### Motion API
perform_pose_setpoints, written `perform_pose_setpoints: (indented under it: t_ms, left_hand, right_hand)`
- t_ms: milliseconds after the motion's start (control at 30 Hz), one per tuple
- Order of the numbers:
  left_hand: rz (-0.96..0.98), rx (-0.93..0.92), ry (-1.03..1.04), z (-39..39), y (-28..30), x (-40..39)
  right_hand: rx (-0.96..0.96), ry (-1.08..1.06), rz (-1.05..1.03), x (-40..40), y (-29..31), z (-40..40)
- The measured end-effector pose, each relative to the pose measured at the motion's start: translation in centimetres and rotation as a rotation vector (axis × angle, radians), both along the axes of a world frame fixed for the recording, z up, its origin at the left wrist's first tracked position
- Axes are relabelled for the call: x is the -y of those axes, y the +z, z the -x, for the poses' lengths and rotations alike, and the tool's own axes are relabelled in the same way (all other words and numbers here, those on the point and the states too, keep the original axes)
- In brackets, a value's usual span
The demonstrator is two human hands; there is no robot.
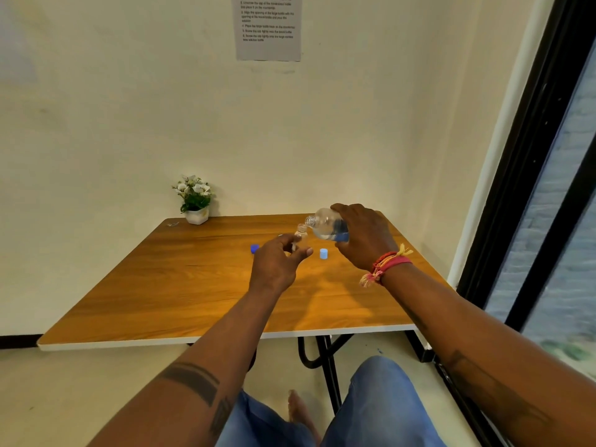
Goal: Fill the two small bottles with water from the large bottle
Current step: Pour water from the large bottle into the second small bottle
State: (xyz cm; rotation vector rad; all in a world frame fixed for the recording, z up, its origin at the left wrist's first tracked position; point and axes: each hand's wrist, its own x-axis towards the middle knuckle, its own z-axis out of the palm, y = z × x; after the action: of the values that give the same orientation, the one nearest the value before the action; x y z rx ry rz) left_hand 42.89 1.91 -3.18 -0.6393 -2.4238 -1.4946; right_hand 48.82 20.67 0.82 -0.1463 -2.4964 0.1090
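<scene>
My right hand [366, 237] grips the large clear bottle [325, 224], uncapped and tipped on its side, mouth pointing left and down. Water lies along its lower side. Its mouth sits just above the open neck of a small clear bottle [301, 233], which my left hand [277, 266] holds upright over the wooden table [161, 285]. Most of the small bottle is hidden by my fingers. A second small bottle is barely seen behind my left hand; I cannot tell its state.
A dark blue cap [254, 249] lies on the table left of my left hand. A light blue cap [323, 253] stands between my hands. A white pot of flowers [195, 201] sits at the far left corner against the wall. A dark window frame runs along the right.
</scene>
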Motion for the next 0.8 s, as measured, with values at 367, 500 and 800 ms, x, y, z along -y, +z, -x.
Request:
perform_pose_setpoints:
  t_ms: [367,500,800]
  left_hand:
    - [0.036,-0.011,0.009,0.16,-0.73,0.3]
    - [0.043,-0.016,0.013,0.22,-0.79,0.27]
    - [0.045,-0.024,0.006,0.29,-0.88,0.16]
  right_hand:
    - [0.011,-0.009,-0.061,-0.28,-0.13,-0.1]
    - [0.019,-0.018,-0.076,-0.28,0.0,-0.08]
    - [0.012,-0.008,-0.106,-0.55,0.36,-0.16]
